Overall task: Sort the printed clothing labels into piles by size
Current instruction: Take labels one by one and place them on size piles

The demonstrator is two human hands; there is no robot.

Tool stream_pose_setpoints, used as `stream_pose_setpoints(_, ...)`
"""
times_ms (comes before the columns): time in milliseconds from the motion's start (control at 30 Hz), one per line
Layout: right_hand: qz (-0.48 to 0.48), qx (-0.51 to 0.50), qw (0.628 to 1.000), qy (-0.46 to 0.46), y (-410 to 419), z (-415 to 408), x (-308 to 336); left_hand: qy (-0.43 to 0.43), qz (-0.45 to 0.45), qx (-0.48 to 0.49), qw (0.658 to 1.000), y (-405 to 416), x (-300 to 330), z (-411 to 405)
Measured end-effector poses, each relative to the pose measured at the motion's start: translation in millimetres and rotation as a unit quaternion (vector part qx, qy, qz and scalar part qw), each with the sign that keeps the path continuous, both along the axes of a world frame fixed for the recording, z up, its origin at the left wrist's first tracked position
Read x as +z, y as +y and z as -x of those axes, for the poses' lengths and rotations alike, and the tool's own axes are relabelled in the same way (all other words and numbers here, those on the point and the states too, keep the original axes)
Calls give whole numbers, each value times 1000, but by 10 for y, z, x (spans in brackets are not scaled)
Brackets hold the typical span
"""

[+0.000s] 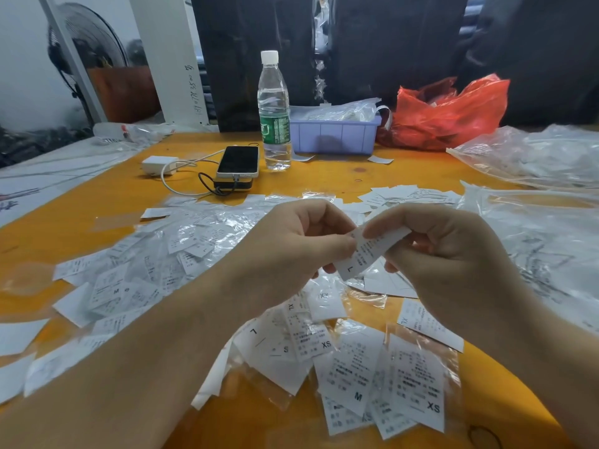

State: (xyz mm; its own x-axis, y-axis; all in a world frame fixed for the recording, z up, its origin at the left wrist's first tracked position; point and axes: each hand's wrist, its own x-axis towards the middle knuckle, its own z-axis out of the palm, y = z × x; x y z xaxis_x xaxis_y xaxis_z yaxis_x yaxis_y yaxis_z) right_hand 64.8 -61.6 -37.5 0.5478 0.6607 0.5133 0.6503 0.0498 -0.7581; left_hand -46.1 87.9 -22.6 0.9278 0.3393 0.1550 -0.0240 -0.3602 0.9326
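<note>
Both hands hold one white printed label (368, 251) marked L above the orange table (324, 176). My left hand (291, 251) pinches its left edge between thumb and forefinger. My right hand (447, 251) pinches its upper right end. Below lie loose labels, some in clear sleeves: an M label (351, 374), an XS label (418, 384), an XL label (299, 319). A wide heap of labels (155, 264) spreads to the left, and a small stack (408, 194) lies beyond my hands.
A water bottle (274, 111), a phone (238, 162) on a power bank with a charger (158, 165), a lilac bin (334, 132) and a red plastic bag (453, 115) stand at the back. Clear plastic bags (544, 157) cover the right side.
</note>
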Motion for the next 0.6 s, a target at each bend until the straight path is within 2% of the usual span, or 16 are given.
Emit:
stream_pose_setpoints(167, -42, 49, 993, 98, -19, 28, 58, -49, 35, 42, 997, 11, 3, -23)
stream_pose_setpoints(300, -23, 4, 999, 49, 7, 1, 33, -52, 48, 36, 997, 9, -12, -21)
stream_pose_setpoints(600, -14, 14, 1000, 5, 5, 22, 14, -20, 37, -12, 999, -21, -42, -19)
